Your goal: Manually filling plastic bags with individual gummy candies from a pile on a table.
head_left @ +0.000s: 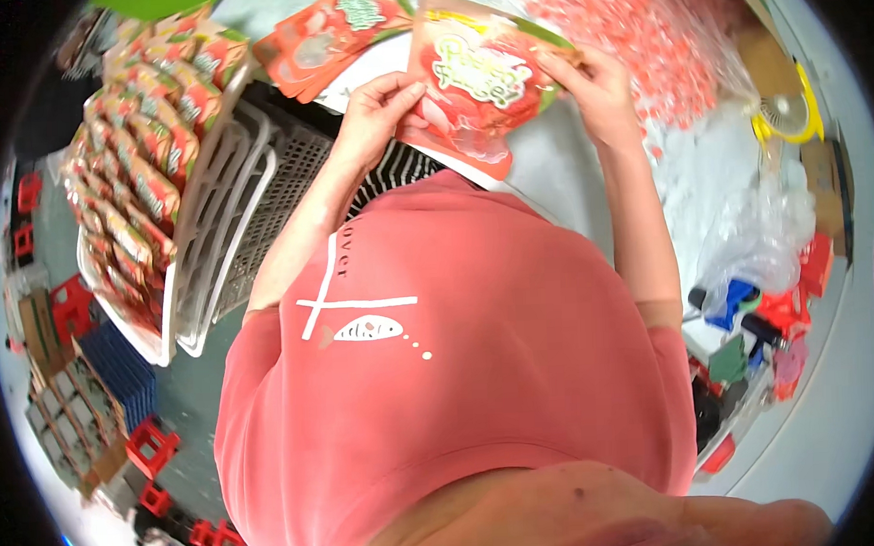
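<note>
A red and orange plastic pouch [470, 113] with a clear window and pale lettering is held up in front of me, its printed face showing. My left hand [383, 111] pinches the pouch's left edge between thumb and fingers. At the upper right corner, my right hand [592, 87] grips it with the thumb on the front and the fingers partly behind. A fanned stack of similar flat pouches [299, 52] lies on the work table just beyond my left hand. Right of the pouch, many small pink wrapped pieces [656, 58] are heaped on the table.
Left of me, a white crate [174, 311] holds rows of filled pouches [139, 149], with nested grey baskets [251, 198] beside it. At right are a yellow-rimmed round object [788, 112], crumpled clear plastic [757, 209] and assorted coloured items [752, 325]. Red crates [152, 447] stand on the floor.
</note>
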Tool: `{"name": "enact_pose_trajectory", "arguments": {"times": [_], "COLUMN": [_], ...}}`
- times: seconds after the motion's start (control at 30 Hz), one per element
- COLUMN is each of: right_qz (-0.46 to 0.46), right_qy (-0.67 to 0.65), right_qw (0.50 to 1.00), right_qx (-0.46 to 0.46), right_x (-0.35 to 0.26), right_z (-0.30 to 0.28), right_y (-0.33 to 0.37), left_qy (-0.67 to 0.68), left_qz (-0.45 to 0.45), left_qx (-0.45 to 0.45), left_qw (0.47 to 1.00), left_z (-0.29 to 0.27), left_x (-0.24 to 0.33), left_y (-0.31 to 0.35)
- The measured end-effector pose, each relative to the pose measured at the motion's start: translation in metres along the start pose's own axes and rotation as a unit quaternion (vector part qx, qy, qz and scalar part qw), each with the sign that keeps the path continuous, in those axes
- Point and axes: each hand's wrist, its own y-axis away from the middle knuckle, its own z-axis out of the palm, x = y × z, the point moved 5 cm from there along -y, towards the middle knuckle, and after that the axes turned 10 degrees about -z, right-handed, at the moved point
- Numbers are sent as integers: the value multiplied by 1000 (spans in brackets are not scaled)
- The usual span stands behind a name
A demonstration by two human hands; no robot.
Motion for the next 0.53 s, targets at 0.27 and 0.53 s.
{"name": "enact_pose_trajectory", "arguments": {"times": [0.27,0.53], "right_qz": [87,280], "right_qy": [-194,-223], "right_qw": [966,933], "right_qx": [148,-34], "right_x": [48,151], "right_z": [-1,3], "right_y": [6,68], "left_qy": [-117,-99], "left_qz": [141,305], "left_qx": [173,599], "left_qw": [968,734], "left_z": [-59,-230], "left_x": [55,124], "left_y": [92,319]}}
